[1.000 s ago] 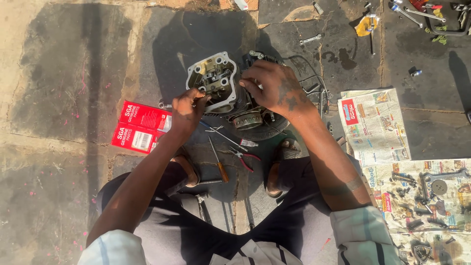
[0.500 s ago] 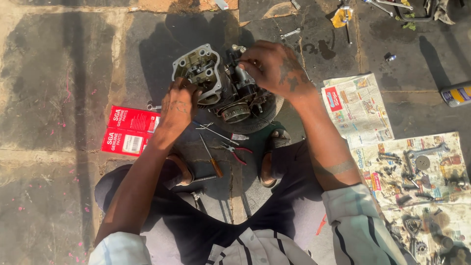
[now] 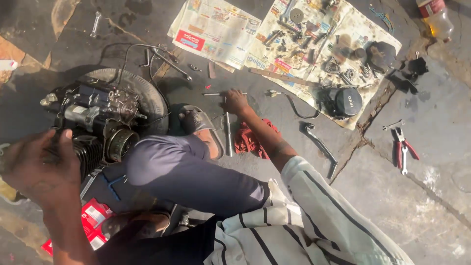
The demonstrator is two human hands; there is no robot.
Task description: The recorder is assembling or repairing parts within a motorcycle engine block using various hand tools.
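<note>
A dark motorcycle engine (image 3: 98, 122) rests on a tyre (image 3: 147, 95) at the left. My left hand (image 3: 41, 167) grips its finned cylinder from the near side, thumb raised. My right arm stretches across my bent leg to the ground, where my right hand (image 3: 237, 102) closes over the head of a metal T-handle wrench (image 3: 228, 135) that lies on the concrete beside a sandal (image 3: 198, 122). A red rag (image 3: 250, 140) sits just right of that wrench, under my forearm.
Newspapers (image 3: 216, 29) at the top hold several small engine parts, with a black engine cover (image 3: 346, 100) at their edge. A bent lever (image 3: 319, 145), red-handled pliers (image 3: 402, 145), a bottle (image 3: 434, 17) and a red box (image 3: 95, 221) lie around.
The view has swung right. My right hand left the engine and reached to the wrench on the ground. My left hand stays on the engine.
</note>
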